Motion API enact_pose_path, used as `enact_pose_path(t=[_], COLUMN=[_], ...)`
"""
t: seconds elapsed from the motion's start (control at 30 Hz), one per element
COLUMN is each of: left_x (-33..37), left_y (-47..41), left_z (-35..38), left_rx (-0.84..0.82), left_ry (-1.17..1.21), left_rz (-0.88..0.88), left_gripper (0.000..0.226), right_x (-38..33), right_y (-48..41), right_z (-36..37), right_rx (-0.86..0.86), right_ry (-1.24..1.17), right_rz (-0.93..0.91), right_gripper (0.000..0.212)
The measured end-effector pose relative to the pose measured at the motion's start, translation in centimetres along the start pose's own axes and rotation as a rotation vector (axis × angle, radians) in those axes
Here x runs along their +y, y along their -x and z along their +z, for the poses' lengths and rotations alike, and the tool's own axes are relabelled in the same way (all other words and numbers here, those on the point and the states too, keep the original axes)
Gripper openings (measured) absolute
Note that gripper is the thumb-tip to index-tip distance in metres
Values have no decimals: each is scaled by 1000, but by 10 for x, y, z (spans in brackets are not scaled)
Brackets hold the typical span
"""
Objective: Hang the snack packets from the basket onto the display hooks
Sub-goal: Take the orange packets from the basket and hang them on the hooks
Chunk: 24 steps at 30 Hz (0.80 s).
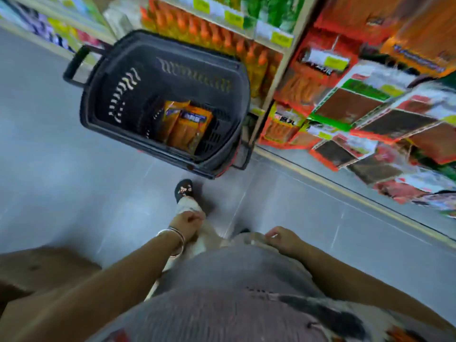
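Grey tiled floor (49, 169), aisle of a shop; the whole view is smeared by motion. Far left of the basket, low down: a brown box-like thing (37, 270), detail blurred. Up and left of the basket: a shelf (49, 21) of mixed coloured goods, unreadable. Basket (98, 77): dark plastic, deep, with slotted walls, standing on the floor, its black pull handle (76, 66) sticking out on the left side. Snack packets (187, 127): orange with a dark label, a few of them lying together on the basket's bottom toward its right wall; none is in either hand. Just below the basket: one foot in a black slipper (183, 190) with a pale pattern. Below that, nearer than the basket: left hand (187, 222), fingers curled in against the palm, holding nothing, with a silver bangle (172, 236) on the wrist. A little right of it: right hand (281, 239), fingers loosely bent and slightly apart, resting by the hem of a grey ribbed top (234, 280), nothing held. Behind the basket: a shelf row of orange-topped bottles (197, 28) with yellow price tags. Right of the basket, past a pale upright post (278, 82): display hooks (333, 48) carrying hanging packets (370, 107) in red, orange, green and brown, crowded and overlapping.
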State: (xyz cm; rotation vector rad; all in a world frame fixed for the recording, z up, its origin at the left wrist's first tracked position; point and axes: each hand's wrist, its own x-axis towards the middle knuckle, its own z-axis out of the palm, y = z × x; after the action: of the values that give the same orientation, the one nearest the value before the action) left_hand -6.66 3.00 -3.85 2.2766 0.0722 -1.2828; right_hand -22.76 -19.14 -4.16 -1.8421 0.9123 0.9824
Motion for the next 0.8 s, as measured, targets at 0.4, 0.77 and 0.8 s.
enact_pose_path(t=[0.4,0.77,0.8], left_x=[15,83,84], left_y=[-91,-255,-274], left_z=[-196,-292,-291], left_rx=[26,-8,-17], left_ry=[336,334,333], left_rz=[-15,62,47], left_gripper=[17,19,18], right_x=[-237,-366,-369], right_y=[-84,-250,-274], right_z=[-37,-45,-39], right_rx=[30,-18,-8], right_ry=[-209,-308,-319], right_rz=[-125,-101,-80], right_gripper=[6,9,10])
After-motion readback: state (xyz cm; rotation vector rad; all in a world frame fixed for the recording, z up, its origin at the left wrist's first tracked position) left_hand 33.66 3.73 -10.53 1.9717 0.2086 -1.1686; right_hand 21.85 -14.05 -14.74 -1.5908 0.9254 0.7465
